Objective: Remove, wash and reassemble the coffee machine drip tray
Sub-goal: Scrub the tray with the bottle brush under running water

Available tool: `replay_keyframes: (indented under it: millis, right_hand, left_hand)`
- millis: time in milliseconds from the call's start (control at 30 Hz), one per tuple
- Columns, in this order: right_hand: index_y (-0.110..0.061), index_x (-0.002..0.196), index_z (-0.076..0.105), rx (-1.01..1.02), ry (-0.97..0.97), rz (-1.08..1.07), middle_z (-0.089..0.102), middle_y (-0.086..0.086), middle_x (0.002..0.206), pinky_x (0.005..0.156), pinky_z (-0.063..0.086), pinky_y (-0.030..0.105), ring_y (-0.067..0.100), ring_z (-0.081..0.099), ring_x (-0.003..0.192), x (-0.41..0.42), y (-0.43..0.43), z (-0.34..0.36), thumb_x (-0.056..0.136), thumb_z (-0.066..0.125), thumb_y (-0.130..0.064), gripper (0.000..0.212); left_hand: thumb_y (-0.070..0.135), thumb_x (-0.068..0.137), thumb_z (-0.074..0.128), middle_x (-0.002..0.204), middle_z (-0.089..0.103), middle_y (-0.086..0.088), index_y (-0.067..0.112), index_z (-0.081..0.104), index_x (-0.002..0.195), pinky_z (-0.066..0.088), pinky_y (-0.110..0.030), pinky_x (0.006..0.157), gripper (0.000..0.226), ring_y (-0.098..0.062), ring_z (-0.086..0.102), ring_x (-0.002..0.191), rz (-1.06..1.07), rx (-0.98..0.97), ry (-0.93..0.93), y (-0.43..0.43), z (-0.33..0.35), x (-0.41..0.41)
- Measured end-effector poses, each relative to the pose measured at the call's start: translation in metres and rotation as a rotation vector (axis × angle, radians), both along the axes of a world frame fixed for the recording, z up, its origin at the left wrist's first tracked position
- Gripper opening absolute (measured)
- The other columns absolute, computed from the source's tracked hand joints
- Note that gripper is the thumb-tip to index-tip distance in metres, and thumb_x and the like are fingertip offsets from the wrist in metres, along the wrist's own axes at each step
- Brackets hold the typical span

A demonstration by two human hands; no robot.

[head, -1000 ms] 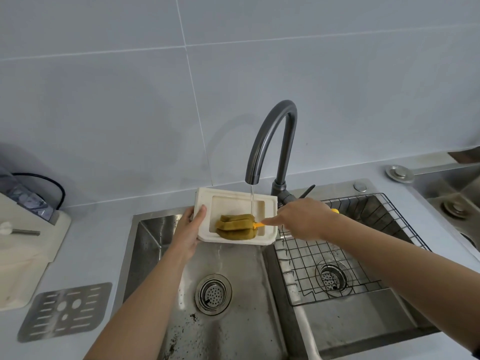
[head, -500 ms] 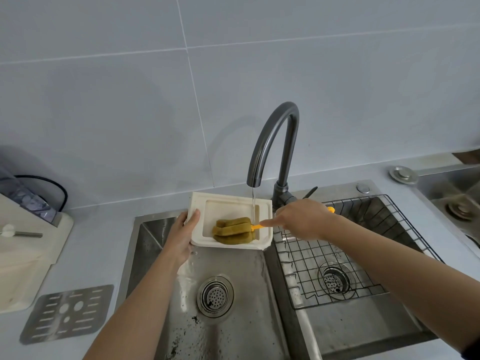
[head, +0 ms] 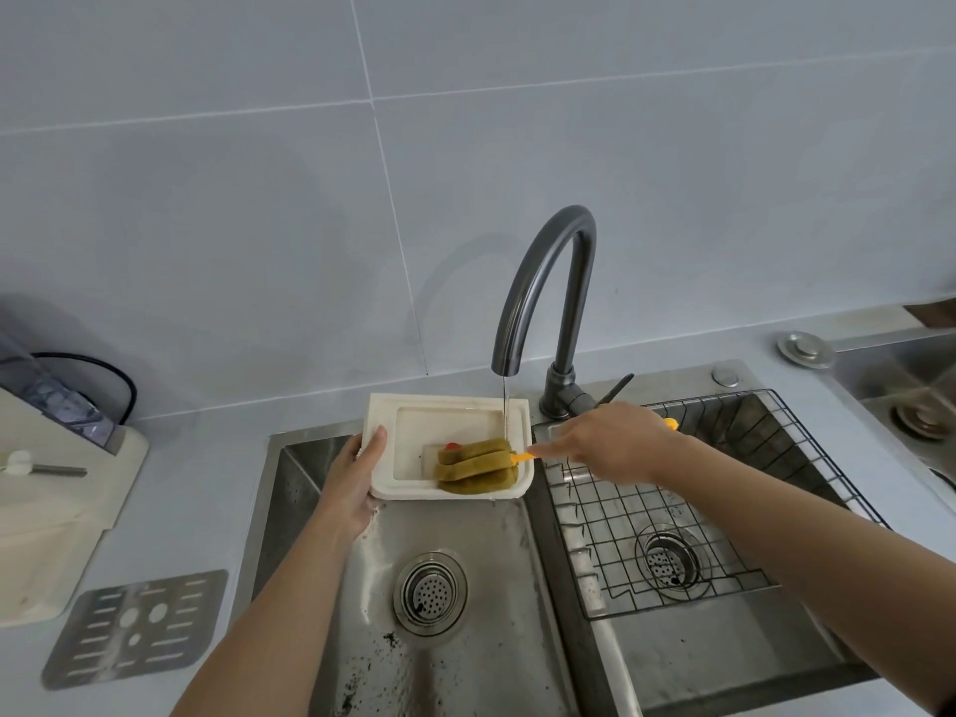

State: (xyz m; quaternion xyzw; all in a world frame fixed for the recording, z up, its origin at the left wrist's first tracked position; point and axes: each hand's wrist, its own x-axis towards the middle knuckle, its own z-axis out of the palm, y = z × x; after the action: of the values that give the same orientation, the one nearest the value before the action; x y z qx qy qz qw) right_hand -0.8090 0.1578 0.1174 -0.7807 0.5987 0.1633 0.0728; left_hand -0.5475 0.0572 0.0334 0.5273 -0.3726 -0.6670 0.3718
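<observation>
Drip tray is held at 12 o'clock of the left sink basin, under the tap stream, evidently so runoff drains there. Left grip clasps the tray's 9 o'clock edge, thumb over the rim. Right grip, entering from 3 o'clock, is closed round the sponge brush handle. Its fingers are mostly hidden. A red speck by the sponge is unidentifiable.

Left hand grips drip tray; right hand scrubs with sponge brush.
</observation>
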Motion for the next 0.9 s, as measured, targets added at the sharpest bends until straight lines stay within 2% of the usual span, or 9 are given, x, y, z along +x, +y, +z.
replay_keyframes:
  millis: [67, 167, 300, 433, 567, 667, 767, 833, 900]
  right_hand:
    - [-0.050, 0.140, 0.022, 0.004, 0.016, -0.013, 0.059, -0.005, 0.119, 0.074, 0.052, 0.035, 0.022, 0.059, 0.102, -0.003, 0.001, 0.000, 0.092, 0.038, -0.007, 0.066]
    - [-0.049, 0.140, 0.021, 0.024, 0.074, -0.025, 0.060, 0.000, 0.120, 0.081, 0.053, 0.039, 0.025, 0.060, 0.103, -0.005, 0.002, 0.002, 0.094, 0.038, -0.012, 0.062]
    - [-0.046, 0.138, 0.028, 0.016, 0.091, -0.036, 0.061, 0.003, 0.119, 0.077, 0.054, 0.038, 0.027, 0.061, 0.101, -0.003, 0.004, 0.007, 0.092, 0.038, -0.012, 0.059]
    - [-0.041, 0.131, 0.039, 0.023, 0.078, -0.099, 0.060, 0.007, 0.111, 0.071, 0.050, 0.037, 0.029, 0.061, 0.098, -0.004, 0.008, 0.015, 0.094, 0.039, -0.018, 0.043]
    - [-0.041, 0.133, 0.037, -0.015, 0.037, -0.147, 0.056, 0.008, 0.101, 0.068, 0.046, 0.036, 0.030, 0.061, 0.095, -0.003, 0.013, 0.027, 0.094, 0.036, -0.017, 0.045]
    - [-0.037, 0.134, 0.037, -0.050, 0.019, -0.180, 0.056, 0.007, 0.110, 0.074, 0.048, 0.038, 0.030, 0.060, 0.100, -0.002, 0.017, 0.031, 0.094, 0.036, -0.015, 0.045]
    - [-0.034, 0.133, 0.040, -0.075, -0.005, -0.231, 0.060, 0.007, 0.112, 0.078, 0.049, 0.039, 0.030, 0.061, 0.100, -0.001, 0.021, 0.029, 0.094, 0.036, -0.015, 0.044]
    - [-0.034, 0.133, 0.040, -0.062, -0.029, -0.271, 0.060, 0.007, 0.111, 0.078, 0.049, 0.039, 0.031, 0.060, 0.100, 0.000, 0.023, 0.027, 0.094, 0.035, -0.016, 0.043]
    - [-0.036, 0.131, 0.041, -0.040, -0.044, -0.302, 0.059, 0.007, 0.110, 0.078, 0.048, 0.039, 0.031, 0.059, 0.100, 0.003, 0.025, 0.023, 0.094, 0.035, -0.017, 0.042]
  left_hand:
    - [0.028, 0.091, 0.052, 0.090, 0.063, -0.002, 0.021, 0.056, 0.095, 0.042, -0.033, 0.067, 0.009, -0.020, 0.059, 0.077, 0.014, -0.008, 0.005, 0.000, 0.000, 0.001]
    - [0.027, 0.092, 0.051, 0.095, 0.064, -0.002, 0.020, 0.054, 0.099, 0.046, -0.036, 0.071, 0.011, -0.020, 0.061, 0.081, 0.027, -0.021, -0.004, 0.001, 0.001, 0.002]
    - [0.026, 0.091, 0.053, 0.094, 0.063, -0.001, 0.018, 0.051, 0.107, 0.049, -0.040, 0.074, 0.018, -0.019, 0.061, 0.081, 0.035, -0.050, -0.032, 0.003, 0.003, 0.000]
    - [0.027, 0.090, 0.053, 0.097, 0.062, 0.000, 0.018, 0.048, 0.114, 0.050, -0.042, 0.077, 0.025, -0.018, 0.061, 0.084, 0.025, -0.072, -0.042, 0.003, 0.005, 0.000]
    - [0.028, 0.091, 0.052, 0.096, 0.063, -0.001, 0.019, 0.053, 0.104, 0.048, -0.037, 0.073, 0.015, -0.018, 0.062, 0.083, 0.046, -0.058, -0.008, 0.004, 0.002, -0.001]
    - [0.031, 0.089, 0.055, 0.090, 0.064, -0.001, 0.022, 0.056, 0.092, 0.043, -0.038, 0.069, 0.010, -0.019, 0.060, 0.077, 0.063, -0.048, -0.008, 0.007, 0.001, -0.004]
    - [0.031, 0.089, 0.056, 0.088, 0.063, -0.002, 0.017, 0.054, 0.104, 0.046, -0.045, 0.078, 0.021, -0.021, 0.060, 0.077, 0.094, -0.020, -0.009, 0.011, 0.000, -0.010]
    - [0.030, 0.089, 0.055, 0.088, 0.063, -0.001, 0.017, 0.051, 0.108, 0.050, -0.040, 0.073, 0.023, -0.019, 0.060, 0.077, 0.110, 0.003, 0.005, 0.016, 0.000, -0.015]
    - [0.031, 0.089, 0.055, 0.087, 0.062, -0.001, 0.017, 0.051, 0.108, 0.049, -0.033, 0.061, 0.024, -0.018, 0.060, 0.075, 0.105, 0.014, -0.004, 0.020, 0.000, -0.019]
